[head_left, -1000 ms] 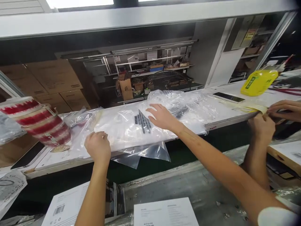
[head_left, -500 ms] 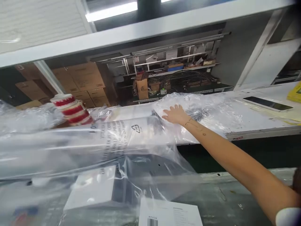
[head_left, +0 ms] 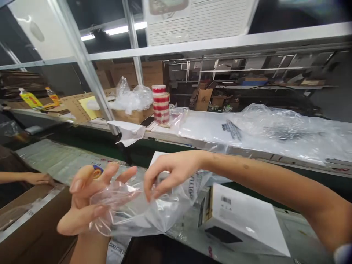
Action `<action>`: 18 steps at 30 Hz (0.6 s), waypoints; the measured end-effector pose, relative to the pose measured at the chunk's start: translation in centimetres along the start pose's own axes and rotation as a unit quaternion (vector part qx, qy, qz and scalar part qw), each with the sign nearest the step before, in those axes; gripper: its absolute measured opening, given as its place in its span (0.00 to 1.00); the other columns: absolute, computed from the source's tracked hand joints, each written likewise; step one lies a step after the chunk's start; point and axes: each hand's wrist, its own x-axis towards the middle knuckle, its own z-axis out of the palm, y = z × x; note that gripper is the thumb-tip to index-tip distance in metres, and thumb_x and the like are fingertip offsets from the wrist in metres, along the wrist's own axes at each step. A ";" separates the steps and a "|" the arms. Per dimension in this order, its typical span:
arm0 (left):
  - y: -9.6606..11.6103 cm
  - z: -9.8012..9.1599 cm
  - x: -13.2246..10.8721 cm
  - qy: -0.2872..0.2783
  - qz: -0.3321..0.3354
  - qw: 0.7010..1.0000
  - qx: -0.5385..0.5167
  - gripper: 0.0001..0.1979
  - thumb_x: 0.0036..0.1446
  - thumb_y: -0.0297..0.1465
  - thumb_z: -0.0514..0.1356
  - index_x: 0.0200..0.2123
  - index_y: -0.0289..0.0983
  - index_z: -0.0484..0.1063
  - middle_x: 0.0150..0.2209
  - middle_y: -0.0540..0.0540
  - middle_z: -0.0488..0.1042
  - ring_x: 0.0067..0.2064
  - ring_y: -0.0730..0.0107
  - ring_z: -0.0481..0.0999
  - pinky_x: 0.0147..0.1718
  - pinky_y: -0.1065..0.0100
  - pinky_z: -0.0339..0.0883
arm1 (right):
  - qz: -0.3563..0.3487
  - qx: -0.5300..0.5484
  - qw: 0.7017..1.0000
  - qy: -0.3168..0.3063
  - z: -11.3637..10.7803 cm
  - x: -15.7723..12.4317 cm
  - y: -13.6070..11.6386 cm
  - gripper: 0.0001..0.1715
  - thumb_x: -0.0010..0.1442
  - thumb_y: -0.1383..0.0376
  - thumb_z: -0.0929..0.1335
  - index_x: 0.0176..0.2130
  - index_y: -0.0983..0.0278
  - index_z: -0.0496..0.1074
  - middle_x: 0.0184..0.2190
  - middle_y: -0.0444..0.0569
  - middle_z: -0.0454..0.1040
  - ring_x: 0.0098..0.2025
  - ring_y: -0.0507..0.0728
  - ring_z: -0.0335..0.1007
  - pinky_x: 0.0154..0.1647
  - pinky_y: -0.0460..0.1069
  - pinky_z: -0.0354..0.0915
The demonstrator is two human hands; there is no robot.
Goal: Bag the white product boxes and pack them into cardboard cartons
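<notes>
A clear plastic bag point(head_left: 137, 209) hangs crumpled between my hands above the conveyor. My left hand point(head_left: 90, 194) gathers one side of it against the fingers, and a blue-and-orange band shows on one finger. My right hand point(head_left: 170, 176) pinches the bag's upper edge between thumb and fingers. To the right of the bag, a white box point(head_left: 242, 220) with a barcode lies tilted on the metal belt surface point(head_left: 297, 234), with neither hand touching it. Its lower side is partly hidden.
A stack of clear plastic sheets point(head_left: 275, 132) lies on the white bench point(head_left: 198, 126). Behind it stand red-and-white tape rolls point(head_left: 161, 104) and a cardboard box point(head_left: 132, 115) with plastic. A co-worker's hand point(head_left: 38, 178) rests at the left.
The view has swung left. My right hand has left the plastic on the bench, and both hands now hold a small clear bag up near me. The large bag in front has gone.
</notes>
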 end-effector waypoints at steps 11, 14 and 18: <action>-2.0 -7.1 -3.5 -0.127 -0.241 0.955 0.118 0.26 0.43 0.29 0.76 0.47 0.42 0.75 0.55 0.38 0.75 0.56 0.43 0.77 0.42 0.63 0.79 | 0.340 -0.054 0.884 0.315 19.6 1.6 -2.7 0.11 0.70 0.60 0.63 0.42 0.64 0.72 0.32 0.47 0.74 0.27 0.51 0.68 0.30 0.46 0.62; -4.6 -4.5 -3.2 -0.211 -0.243 0.947 -0.002 0.24 0.43 0.28 0.75 0.45 0.42 0.76 0.52 0.39 0.75 0.52 0.42 0.79 0.44 0.56 0.79 | 0.278 0.079 0.824 0.488 21.3 1.4 -0.3 0.26 0.65 0.58 0.70 0.60 0.61 0.66 0.47 0.52 0.76 0.44 0.55 0.75 0.46 0.49 0.68; -5.9 -1.3 -3.0 -0.184 -0.227 0.956 -0.024 0.25 0.44 0.25 0.74 0.47 0.43 0.75 0.49 0.42 0.76 0.53 0.42 0.78 0.45 0.54 0.79 | 0.102 0.354 0.770 0.522 23.6 0.3 2.4 0.42 0.56 0.50 0.76 0.63 0.59 0.64 0.49 0.52 0.75 0.49 0.57 0.73 0.51 0.52 0.68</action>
